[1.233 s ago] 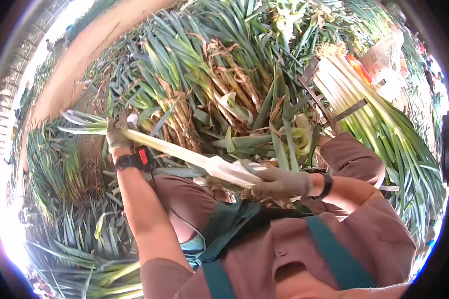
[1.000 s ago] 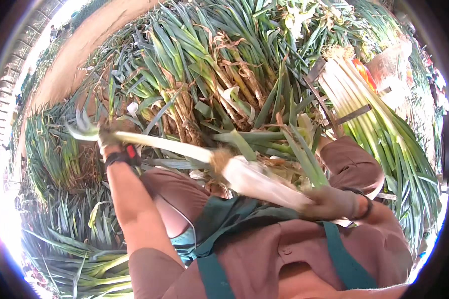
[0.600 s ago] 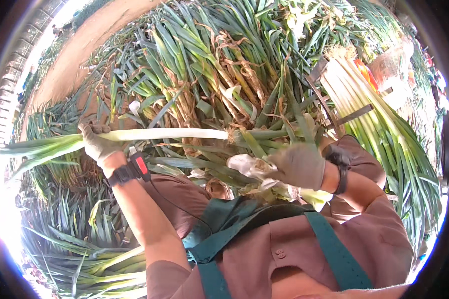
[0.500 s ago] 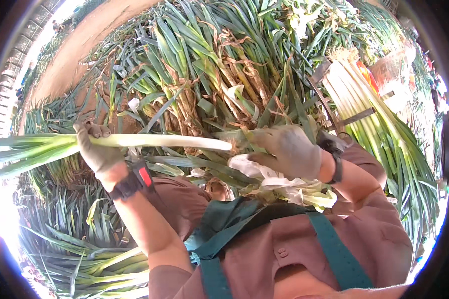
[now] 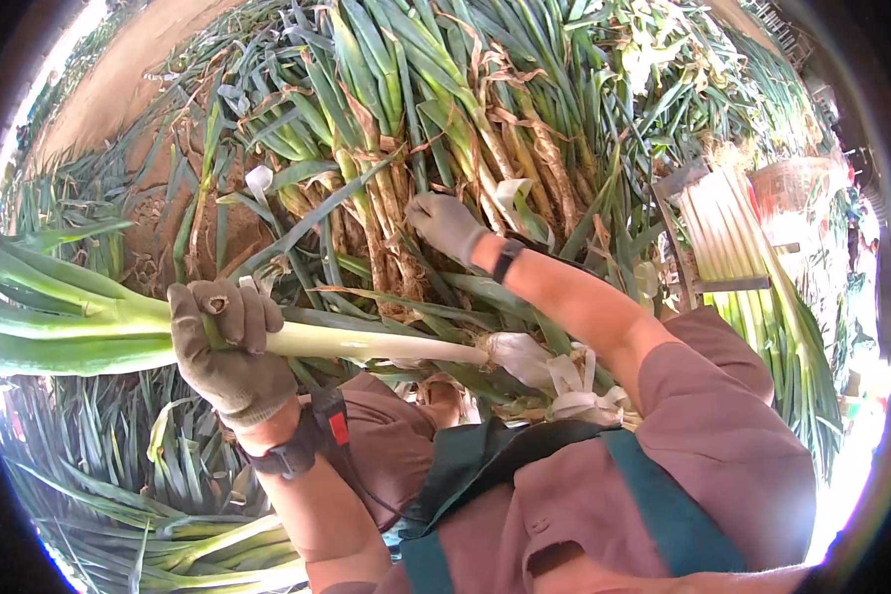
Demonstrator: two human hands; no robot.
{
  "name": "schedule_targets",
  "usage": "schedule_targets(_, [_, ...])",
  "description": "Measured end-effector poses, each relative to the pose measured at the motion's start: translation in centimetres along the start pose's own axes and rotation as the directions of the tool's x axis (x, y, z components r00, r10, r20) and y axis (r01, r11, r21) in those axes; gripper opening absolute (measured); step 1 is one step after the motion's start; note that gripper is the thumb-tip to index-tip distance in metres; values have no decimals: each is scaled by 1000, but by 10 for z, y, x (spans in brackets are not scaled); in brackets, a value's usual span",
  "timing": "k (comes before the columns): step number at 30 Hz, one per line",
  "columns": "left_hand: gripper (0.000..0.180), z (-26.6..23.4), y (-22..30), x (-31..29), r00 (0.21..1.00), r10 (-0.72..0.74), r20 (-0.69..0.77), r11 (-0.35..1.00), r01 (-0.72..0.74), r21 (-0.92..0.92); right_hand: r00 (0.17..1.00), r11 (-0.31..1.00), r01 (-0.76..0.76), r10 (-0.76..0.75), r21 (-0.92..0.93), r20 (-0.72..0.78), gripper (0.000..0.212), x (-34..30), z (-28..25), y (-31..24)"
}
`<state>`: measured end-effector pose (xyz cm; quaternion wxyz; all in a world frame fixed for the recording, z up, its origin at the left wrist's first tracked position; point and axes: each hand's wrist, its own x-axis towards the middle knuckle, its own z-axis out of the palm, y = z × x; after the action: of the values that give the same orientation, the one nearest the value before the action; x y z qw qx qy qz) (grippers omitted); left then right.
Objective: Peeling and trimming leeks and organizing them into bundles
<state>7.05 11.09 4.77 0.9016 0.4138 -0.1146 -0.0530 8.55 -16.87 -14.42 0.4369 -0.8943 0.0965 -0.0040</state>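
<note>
My left hand (image 5: pixel 230 346), in a grey-green glove, is wrapped round a long green onion (image 5: pixel 376 344) where its white shaft meets the leaves. The onion lies nearly level, with its broad green leaves to the left and its rooted end to the right. My gloved right hand (image 5: pixel 447 226) is at the unpeeled green onions (image 5: pixel 386 233), which have brown, dry outer leaves. Its fingers are curled, and whatever lies inside them is hidden. Pale, papery peelings (image 5: pixel 521 358) lie close to the held onion's root end.
Cleaned green onions (image 5: pixel 728 223) with white shafts rest in a metal rack (image 5: pixel 733 284) on the right. Behind it stands a pinkish basket (image 5: pixel 800 188). More green onions (image 5: pixel 198 540) lie at lower left, and bare soil (image 5: pixel 153 59) shows at upper left.
My right hand has left the held onion's root end and moved up and left to the unpeeled pile. My left hand keeps the onion, now a little lower and nearer the view.
</note>
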Motion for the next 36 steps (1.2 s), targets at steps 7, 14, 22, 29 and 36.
schedule_targets(7, [34,15,-8,10,984,-21,-177,994,38,98,904,793,-357,426,-494,29,65,77,74,1])
schedule_targets(14, [30,19,-13,11,967,-35,-252,977,86,195,913,673,-371,139,640,383,42,44,-23,-12])
schedule_targets(22, [18,25,-21,15,980,-78,-182,992,93,79,951,947,-138,45,291,305,31,13,-82,0])
schedule_targets(29, [12,46,-38,13,980,-49,-194,975,89,203,973,908,-164,84,386,215,32,-146,-125,-92])
schedule_targets(36, [37,57,-83,16,993,-49,-110,942,83,326,998,997,-41,45,-68,47,38,-271,-150,-90])
